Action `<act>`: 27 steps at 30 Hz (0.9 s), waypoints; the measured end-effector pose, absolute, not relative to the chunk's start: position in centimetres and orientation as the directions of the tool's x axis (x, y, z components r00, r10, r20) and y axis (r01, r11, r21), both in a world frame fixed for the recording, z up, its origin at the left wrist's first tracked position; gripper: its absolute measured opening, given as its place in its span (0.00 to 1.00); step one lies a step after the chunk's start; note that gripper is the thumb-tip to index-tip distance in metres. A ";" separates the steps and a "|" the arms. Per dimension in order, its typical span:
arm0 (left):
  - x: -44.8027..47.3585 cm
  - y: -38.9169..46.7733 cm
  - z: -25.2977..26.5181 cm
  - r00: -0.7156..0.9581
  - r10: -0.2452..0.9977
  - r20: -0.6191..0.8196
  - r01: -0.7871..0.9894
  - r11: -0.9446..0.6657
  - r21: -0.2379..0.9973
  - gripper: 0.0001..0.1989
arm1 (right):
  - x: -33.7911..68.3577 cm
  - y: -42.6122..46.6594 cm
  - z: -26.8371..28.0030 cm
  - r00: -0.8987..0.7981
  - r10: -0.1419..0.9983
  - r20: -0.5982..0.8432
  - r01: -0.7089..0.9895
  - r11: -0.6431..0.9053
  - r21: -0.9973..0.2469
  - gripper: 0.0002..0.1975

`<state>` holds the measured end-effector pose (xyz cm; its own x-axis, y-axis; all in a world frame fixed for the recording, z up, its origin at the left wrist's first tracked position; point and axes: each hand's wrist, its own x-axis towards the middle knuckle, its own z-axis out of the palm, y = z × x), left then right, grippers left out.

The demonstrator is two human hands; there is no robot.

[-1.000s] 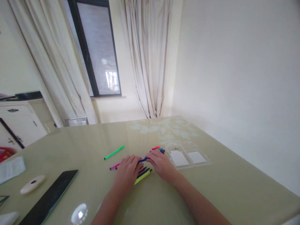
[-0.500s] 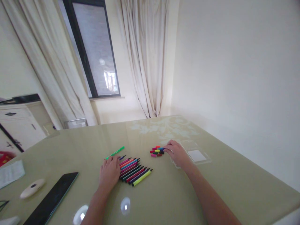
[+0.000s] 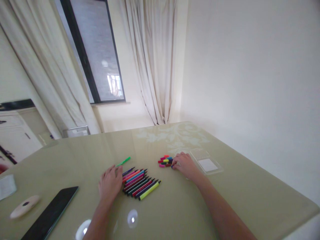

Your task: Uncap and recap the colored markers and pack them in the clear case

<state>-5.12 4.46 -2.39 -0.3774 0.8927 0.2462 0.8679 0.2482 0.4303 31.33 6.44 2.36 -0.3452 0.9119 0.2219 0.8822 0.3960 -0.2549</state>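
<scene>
Uncapped felt-tip markers (image 3: 142,182) in several colours lie side by side in a slanted row, dark tips toward the upper right. At the left end of that row is my left hand (image 3: 110,182), its fingers stretched forward and holding nothing that I can see. A green marker (image 3: 124,161) with its cap on lies just beyond those fingertips. My right hand (image 3: 185,165) pinches a small dark blue marker cap (image 3: 172,166) low over the table. Beside it sits a small pile of loose marker caps (image 3: 165,161) in mixed colours.
An open clear plastic case (image 3: 217,172) with a white insert lies right of my right hand, partly behind it. At the left are a black tablet (image 3: 51,213), a whitish oval object (image 3: 25,206) and a pale sheet (image 3: 7,186). The glossy table (image 3: 190,206) meets a wall.
My left hand has drawn back leftward from the row, uncovering more of the dark blue marker. My right hand has come lower beside the caps, and the blue cap now shows at its fingertips.
</scene>
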 end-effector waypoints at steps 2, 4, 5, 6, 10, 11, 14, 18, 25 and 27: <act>-5.5 4.4 -2.2 -0.370 0.892 0.260 0.873 0.238 0.425 0.26 | 31.3 6.5 2.2 -0.333 0.914 0.231 0.890 0.386 -0.243 0.06; -5.9 4.3 -2.1 -0.384 0.885 0.262 0.869 0.250 0.427 0.26 | 31.4 6.7 1.9 -0.325 0.914 0.241 0.893 0.381 -0.240 0.06; -6.1 4.3 -2.0 -0.394 0.881 0.261 0.865 0.260 0.429 0.26 | 31.4 6.8 1.7 -0.323 0.915 0.244 0.893 0.379 -0.242 0.05; -6.4 4.2 -1.9 -0.408 0.877 0.255 0.859 0.274 0.433 0.26 | 31.4 6.9 1.4 -0.318 0.915 0.247 0.894 0.376 -0.245 0.05; -7.0 3.6 -1.4 -0.499 0.846 0.189 0.812 0.380 0.443 0.24 | 31.5 7.0 1.0 -0.289 0.922 0.258 0.900 0.354 -0.255 0.04; -7.1 3.4 -1.3 -0.515 0.839 0.175 0.802 0.399 0.445 0.22 | 31.5 6.9 1.1 -0.281 0.924 0.260 0.901 0.348 -0.261 0.04; -7.5 3.0 -0.8 -0.524 0.835 0.166 0.785 0.398 0.475 0.16 | 31.4 6.6 1.5 -0.244 0.925 0.292 0.893 0.331 -0.305 0.04; -6.5 3.1 0.0 -0.521 0.825 0.219 0.738 0.306 0.601 0.14 | 30.5 6.2 2.0 -0.158 0.895 0.418 0.827 0.351 -0.439 0.11; 1.7 2.4 1.1 -0.057 0.902 0.428 0.559 -0.327 0.762 0.13 | 27.2 4.6 1.9 -0.339 0.811 0.477 0.567 0.581 -0.584 0.19; 3.1 1.7 1.1 0.016 0.886 0.464 0.552 -0.395 0.735 0.12 | 26.6 4.1 1.9 -0.400 0.784 0.475 0.546 0.620 -0.563 0.13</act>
